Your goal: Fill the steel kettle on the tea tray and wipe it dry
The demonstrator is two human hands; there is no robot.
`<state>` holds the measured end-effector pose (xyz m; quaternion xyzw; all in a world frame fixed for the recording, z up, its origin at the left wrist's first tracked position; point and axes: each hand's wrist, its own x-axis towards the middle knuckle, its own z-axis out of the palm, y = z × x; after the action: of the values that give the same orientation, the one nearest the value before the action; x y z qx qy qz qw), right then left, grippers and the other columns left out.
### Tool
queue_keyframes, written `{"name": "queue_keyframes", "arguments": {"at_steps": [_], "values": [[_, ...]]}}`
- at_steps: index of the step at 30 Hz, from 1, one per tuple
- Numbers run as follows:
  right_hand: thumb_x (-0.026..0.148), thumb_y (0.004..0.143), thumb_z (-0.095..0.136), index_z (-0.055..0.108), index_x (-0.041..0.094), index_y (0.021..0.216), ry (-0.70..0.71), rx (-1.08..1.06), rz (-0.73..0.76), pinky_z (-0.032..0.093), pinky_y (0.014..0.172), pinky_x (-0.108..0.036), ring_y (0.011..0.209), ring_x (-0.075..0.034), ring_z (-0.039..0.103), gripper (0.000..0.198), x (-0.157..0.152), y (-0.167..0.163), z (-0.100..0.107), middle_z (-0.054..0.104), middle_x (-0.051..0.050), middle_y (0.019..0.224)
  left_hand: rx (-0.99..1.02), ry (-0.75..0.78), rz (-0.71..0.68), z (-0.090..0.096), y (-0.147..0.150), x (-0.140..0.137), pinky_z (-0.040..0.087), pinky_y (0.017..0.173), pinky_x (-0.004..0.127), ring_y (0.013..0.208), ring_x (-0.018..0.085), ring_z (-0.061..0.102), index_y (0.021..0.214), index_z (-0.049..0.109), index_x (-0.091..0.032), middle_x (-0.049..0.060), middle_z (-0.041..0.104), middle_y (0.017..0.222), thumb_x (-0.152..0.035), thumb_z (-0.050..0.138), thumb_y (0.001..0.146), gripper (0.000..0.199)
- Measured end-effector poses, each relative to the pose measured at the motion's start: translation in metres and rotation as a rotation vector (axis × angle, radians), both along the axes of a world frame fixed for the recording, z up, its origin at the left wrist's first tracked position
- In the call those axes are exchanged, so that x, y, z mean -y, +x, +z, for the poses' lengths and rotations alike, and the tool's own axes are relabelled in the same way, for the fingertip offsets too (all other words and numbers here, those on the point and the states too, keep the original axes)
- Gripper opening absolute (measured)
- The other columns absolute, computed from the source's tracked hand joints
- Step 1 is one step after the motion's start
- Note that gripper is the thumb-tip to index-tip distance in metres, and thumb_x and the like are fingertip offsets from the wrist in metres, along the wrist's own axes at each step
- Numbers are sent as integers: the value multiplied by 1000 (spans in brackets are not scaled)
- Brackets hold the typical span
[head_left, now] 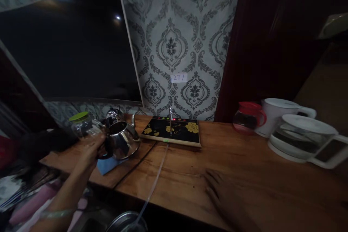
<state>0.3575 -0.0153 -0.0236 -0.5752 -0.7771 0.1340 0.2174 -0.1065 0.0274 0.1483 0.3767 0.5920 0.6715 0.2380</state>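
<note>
My left hand [95, 145] is closed around the black handle of a shiny metal kettle [123, 143]. The kettle's top is uncovered, and its spout points right, towards a black panel with gold flowers [179, 130]. A thin metal spout [170, 121] stands upright on that panel, with a row of small coloured buttons behind it. Below the kettle is a blue cloth or sheet [108, 165]; whether they touch I cannot tell. My right hand [224, 194] rests on the wooden tabletop [187, 174], fingers stretched out, holding nothing.
A clear tube [157, 177] and a dark cord run from the panel over the front edge, the tube into a metal vessel [126, 221]. At right stand a red-lidded jug [247, 116], a white pitcher [280, 110] and a white-lidded glass pot [301, 137]. A green-lidded jar [80, 125] is left.
</note>
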Motion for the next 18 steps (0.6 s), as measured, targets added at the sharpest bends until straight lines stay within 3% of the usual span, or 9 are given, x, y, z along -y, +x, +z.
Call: {"name": "queue_keyframes", "arguments": {"at_steps": [3, 6, 13, 18], "values": [[48, 92, 40, 55, 25, 132, -2, -2, 9, 29, 112, -47, 133, -27, 41, 49, 0, 0, -2, 49, -6, 143, 103, -111, -198, -1, 19, 27, 19, 32, 18, 35, 4, 22, 49, 38, -20, -8, 28, 40, -50, 77, 52, 49], [46, 92, 40, 56, 25, 132, 4, -14, 23, 29, 112, -47, 133, -27, 42, 48, 0, 0, -2, 49, -6, 143, 117, -200, -272, -6, 43, 41, 21, 33, 20, 35, 4, 21, 42, 34, -21, -7, 26, 37, -55, 75, 52, 55], [44, 92, 40, 55, 23, 133, -9, -30, 20, 28, 112, -45, 133, -26, 41, 48, 2, -1, 4, 49, -7, 143, 73, -265, -563, -21, 113, 40, 19, 37, 22, 36, 4, 24, 40, 34, -20, -7, 28, 37, -61, 73, 54, 58], [40, 91, 41, 59, 23, 128, 2, -143, 2, 29, 112, -46, 130, -25, 44, 45, 3, -1, 5, 54, -7, 139, 106, -227, -616, -41, 157, 38, 21, 41, 23, 39, 5, 26, 44, 37, -20, -6, 32, 42, -61, 70, 60, 55]]}}
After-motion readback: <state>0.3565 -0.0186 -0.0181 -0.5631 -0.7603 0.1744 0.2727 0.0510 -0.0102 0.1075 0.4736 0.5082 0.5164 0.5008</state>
